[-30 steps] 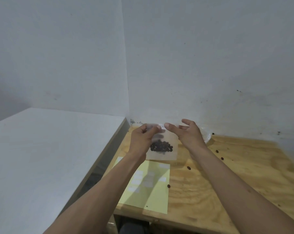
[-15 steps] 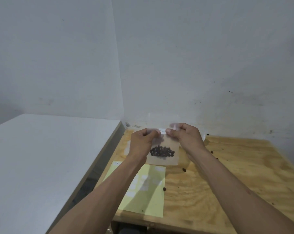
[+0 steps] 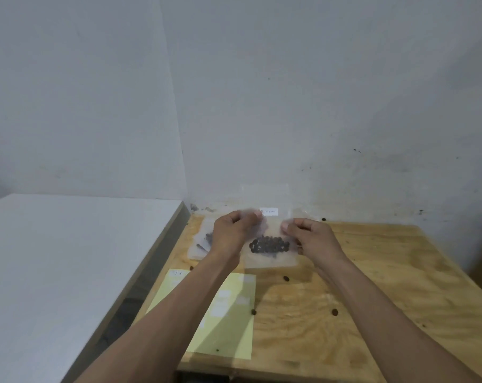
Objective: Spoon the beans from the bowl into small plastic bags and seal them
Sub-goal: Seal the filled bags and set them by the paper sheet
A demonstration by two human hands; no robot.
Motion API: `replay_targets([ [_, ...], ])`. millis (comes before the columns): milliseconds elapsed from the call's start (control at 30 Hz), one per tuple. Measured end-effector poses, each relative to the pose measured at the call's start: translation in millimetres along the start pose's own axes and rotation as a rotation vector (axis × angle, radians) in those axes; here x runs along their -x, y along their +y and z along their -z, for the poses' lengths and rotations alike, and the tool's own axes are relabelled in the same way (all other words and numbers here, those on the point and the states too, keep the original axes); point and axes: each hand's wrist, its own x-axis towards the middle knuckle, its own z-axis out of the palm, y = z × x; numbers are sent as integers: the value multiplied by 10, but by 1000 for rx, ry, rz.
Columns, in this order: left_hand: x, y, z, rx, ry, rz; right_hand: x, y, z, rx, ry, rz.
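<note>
A small clear plastic bag (image 3: 270, 259) with dark beans (image 3: 269, 244) gathered low inside it is held upright over the wooden table (image 3: 372, 286). My left hand (image 3: 231, 233) pinches the bag's top edge on the left. My right hand (image 3: 309, 234) pinches the same top edge on the right. A white label (image 3: 269, 211) shows at the bag's top between the two hands. Another bag with some beans (image 3: 202, 244) lies flat on the table behind my left hand. The bowl and spoon are hidden from view.
A yellow sheet with white stickers (image 3: 226, 308) lies near the table's front left edge. Loose beans (image 3: 335, 311) are scattered on the wood. A white surface (image 3: 54, 258) stands to the left across a gap. Walls close the back corner.
My hands have drawn slightly apart along the bag's top edge, the right one sliding right. The view has dipped a little, and the second bag on the table has come into sight.
</note>
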Motion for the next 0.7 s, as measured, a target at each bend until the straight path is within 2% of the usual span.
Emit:
replay_targets([
  [133, -70, -141, -190, -131, -25, 23, -24, 9, 292, -103, 146, -44],
  [300, -69, -253, -653, -240, -160, 12, -4, 73, 857, -2, 317, 8],
  [500, -120, -498, -1461, -320, -259, 8, -108, 263, 1556, 356, 491, 42],
  [700, -163, -835, -2191, -480, -380, 60, -214, 433, 2195, 688, 481, -44],
])
